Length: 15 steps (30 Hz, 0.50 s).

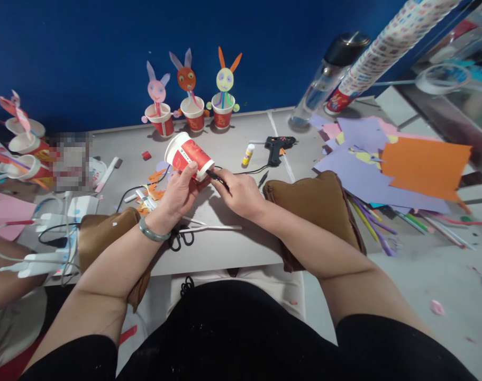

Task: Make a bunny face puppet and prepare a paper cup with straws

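Note:
My left hand (181, 190) is closed around a red and white paper cup (191, 155), tilted on its side with the wide rim to the upper left. My right hand (241, 191) grips a slim black pen-like tool (218, 179), its tip at the cup's bottom end; whether it pierces the cup I cannot tell. Below my hands lie black-handled scissors (181, 238) and a white stick (220, 228). Beyond them are a glue stick (247, 154) and a black hot glue gun (279, 150). A black pointed pen-like object (263, 179) rests near my right hand.
Three paper cups with rabbit heads (223, 111) stand along the blue wall. Brown cushions (314, 211) lie under my forearms. To the right are coloured paper sheets (423, 166), a bottle (320, 79) and a stack of cups (395, 47). Another person's arm (14, 264) is at left.

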### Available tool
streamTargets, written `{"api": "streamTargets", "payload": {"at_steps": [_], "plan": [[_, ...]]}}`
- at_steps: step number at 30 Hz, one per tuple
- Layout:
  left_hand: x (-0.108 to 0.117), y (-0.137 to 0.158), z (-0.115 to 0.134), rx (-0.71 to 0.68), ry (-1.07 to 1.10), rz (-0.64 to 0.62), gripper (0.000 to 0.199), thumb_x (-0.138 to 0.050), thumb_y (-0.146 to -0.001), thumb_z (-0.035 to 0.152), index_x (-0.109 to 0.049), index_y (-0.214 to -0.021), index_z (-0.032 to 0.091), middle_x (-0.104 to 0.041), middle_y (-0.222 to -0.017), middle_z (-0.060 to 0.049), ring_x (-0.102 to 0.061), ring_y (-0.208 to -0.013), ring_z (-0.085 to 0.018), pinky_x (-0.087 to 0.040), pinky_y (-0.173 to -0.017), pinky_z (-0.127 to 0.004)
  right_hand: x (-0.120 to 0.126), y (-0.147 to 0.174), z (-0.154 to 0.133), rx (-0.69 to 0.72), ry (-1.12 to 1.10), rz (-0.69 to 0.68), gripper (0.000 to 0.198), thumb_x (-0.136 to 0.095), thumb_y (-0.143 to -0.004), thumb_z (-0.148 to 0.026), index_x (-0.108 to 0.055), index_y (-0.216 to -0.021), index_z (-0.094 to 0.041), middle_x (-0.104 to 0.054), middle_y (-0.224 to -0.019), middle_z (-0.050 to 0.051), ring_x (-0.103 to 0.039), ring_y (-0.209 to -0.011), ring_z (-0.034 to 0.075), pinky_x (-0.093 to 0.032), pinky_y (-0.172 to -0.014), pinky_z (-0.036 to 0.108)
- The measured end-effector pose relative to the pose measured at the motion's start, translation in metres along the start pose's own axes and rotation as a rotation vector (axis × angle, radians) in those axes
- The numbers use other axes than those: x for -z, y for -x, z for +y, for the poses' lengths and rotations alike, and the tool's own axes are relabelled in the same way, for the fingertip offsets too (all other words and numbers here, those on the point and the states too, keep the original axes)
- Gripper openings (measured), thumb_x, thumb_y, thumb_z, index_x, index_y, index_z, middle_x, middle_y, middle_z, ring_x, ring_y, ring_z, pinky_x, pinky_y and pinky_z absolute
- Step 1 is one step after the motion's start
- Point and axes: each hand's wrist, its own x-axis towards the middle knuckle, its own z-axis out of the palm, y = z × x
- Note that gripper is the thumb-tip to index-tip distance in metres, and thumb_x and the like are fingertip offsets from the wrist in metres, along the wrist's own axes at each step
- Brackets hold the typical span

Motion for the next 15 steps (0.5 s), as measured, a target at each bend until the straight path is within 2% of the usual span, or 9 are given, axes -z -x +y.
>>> {"api": "streamTargets", "payload": {"at_steps": [4,7,9,11,13,15], "plan": [[0.001,-0.001,-0.002,-0.006,-0.002,0.002,0.032,-0.085,-0.078,0.042,-0.069,-0.095,0.021,-0.076,-0.091,-0.001,-0.074,-0.084,-0.014,-0.063,-0.083,-0.029,0.003,0.005,-0.005,0.07,0.407,-0.044,0.044,-0.035,-0.105,-0.022,-0.058,-0.141,-0.012,-0.078,-0.102,0.016,-0.07,-0.081,0.023,-0.037,-0.065,0.032],[0.002,-0.001,-0.003,-0.005,-0.003,-0.003,0.03,-0.084,-0.078,0.041,-0.069,-0.095,0.021,-0.077,-0.091,-0.001,-0.074,-0.084,-0.014,-0.063,-0.081,-0.028,0.002,0.006,-0.006,0.069,0.453,-0.067,0.046,-0.033,-0.103,-0.015,-0.058,-0.141,-0.01,-0.077,-0.104,0.018,-0.07,-0.083,0.024,-0.037,-0.066,0.032],[0.003,-0.002,-0.004,-0.008,-0.013,-0.003,0.028,-0.083,-0.079,0.04,-0.068,-0.094,0.021,-0.076,-0.089,0.0,-0.074,-0.081,-0.013,-0.062,-0.079,-0.027,0.001,0.005,-0.006,0.033,0.332,-0.058,0.044,-0.035,-0.105,-0.023,-0.058,-0.14,-0.01,-0.077,-0.103,0.017,-0.069,-0.081,0.024,-0.038,-0.066,0.032],[0.003,-0.002,-0.003,-0.012,-0.029,-0.003,0.028,-0.083,-0.08,0.04,-0.068,-0.093,0.021,-0.076,-0.087,0.001,-0.074,-0.079,-0.012,-0.061,-0.077,-0.025,-0.001,0.002,-0.004,-0.002,0.103,-0.039,0.041,-0.04,-0.106,-0.033,-0.061,-0.134,-0.011,-0.077,-0.097,0.014,-0.067,-0.078,0.023,-0.04,-0.067,0.031],[0.002,-0.001,-0.002,-0.017,-0.04,-0.012,0.028,-0.083,-0.08,0.04,-0.067,-0.093,0.02,-0.076,-0.085,0.0,-0.074,-0.079,-0.013,-0.061,-0.076,-0.024,-0.003,-0.002,-0.003,-0.025,-0.215,-0.035,0.033,-0.047,-0.104,-0.034,-0.067,-0.119,-0.013,-0.074,-0.087,0.008,-0.063,-0.073,0.019,-0.042,-0.067,0.028],[0.001,0.0,-0.001,-0.019,-0.04,-0.037,0.029,-0.082,-0.08,0.042,-0.069,-0.093,0.019,-0.077,-0.086,-0.001,-0.075,-0.081,-0.014,-0.061,-0.076,-0.023,-0.002,-0.006,-0.003,-0.093,-0.574,-0.08,0.021,-0.052,-0.101,-0.031,-0.066,-0.097,-0.016,-0.064,-0.069,0.0,-0.054,-0.06,0.013,-0.04,-0.06,0.024]]}}
